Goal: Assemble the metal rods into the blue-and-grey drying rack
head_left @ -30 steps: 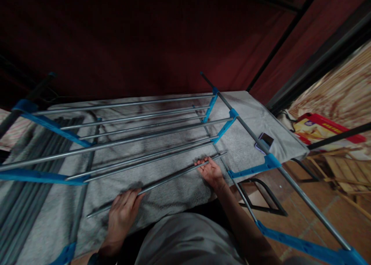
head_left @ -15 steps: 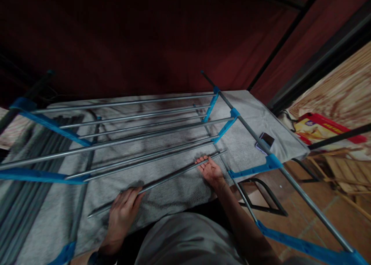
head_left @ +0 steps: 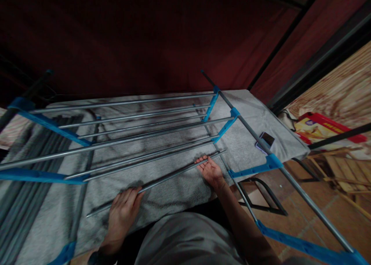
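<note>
A loose grey metal tube (head_left: 171,175) slants across in front of me, held by both hands. My left hand (head_left: 124,205) is closed over it from above, near its left end. Palm up, my right hand (head_left: 209,170) cradles it near the right end, with the fingers curled under and around it. Just beyond stands a rack frame of metal bars (head_left: 162,131) joined by blue plastic brackets (head_left: 222,131). On the left, another blue bracket (head_left: 43,176) carries the bar ends. The tube lies apart from the brackets, its right tip near the frame's right side leg.
Several grey tubes (head_left: 31,180) lie in a bundle at the left on the grey cloth (head_left: 171,195). A phone (head_left: 265,142) rests at the right of the bed-like surface. Beyond it are a red and yellow box (head_left: 324,127) and a wooden chair (head_left: 344,176).
Almost nothing differs. Both hands keep the same hold on the tube, and its left end has shifted very slightly to the left.
</note>
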A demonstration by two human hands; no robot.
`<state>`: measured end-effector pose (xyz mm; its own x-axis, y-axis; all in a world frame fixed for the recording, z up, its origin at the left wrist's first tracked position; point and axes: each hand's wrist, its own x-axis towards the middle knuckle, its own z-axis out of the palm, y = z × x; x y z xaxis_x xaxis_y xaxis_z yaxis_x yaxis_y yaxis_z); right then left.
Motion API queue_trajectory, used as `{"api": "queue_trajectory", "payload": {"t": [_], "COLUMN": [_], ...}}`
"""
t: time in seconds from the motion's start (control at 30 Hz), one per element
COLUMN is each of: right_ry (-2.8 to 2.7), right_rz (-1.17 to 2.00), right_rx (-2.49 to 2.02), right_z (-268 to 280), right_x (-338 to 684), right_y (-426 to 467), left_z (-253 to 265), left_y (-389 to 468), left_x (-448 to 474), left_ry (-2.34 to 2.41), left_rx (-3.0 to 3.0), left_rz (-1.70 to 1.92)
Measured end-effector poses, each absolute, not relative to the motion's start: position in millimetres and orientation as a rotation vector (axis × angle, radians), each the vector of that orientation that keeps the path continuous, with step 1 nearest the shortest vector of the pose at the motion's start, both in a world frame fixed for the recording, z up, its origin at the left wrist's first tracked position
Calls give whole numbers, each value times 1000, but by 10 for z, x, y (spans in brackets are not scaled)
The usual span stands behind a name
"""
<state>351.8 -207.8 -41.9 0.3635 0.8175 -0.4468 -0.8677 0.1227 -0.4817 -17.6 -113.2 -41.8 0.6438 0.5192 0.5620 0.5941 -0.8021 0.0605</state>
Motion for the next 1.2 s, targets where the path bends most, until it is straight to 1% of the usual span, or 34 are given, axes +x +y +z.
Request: {"api": "queue_trajectory", "payload": {"t": [0.8,1.2], "right_ry": [58,55], "right_rz": [1234,1232], "right_rx": [-770,-787], "right_z": [-394,-426], "right_x": [3510,3525], "right_y": [-2095,-2086], "left_z": [-443,-393], "left_y": [-1130,-1141], "left_x": [-193,-158], "left_ry": [-948,-970], "left_rx": [-2738,-2768], "left_rz": [-841,-903]}}
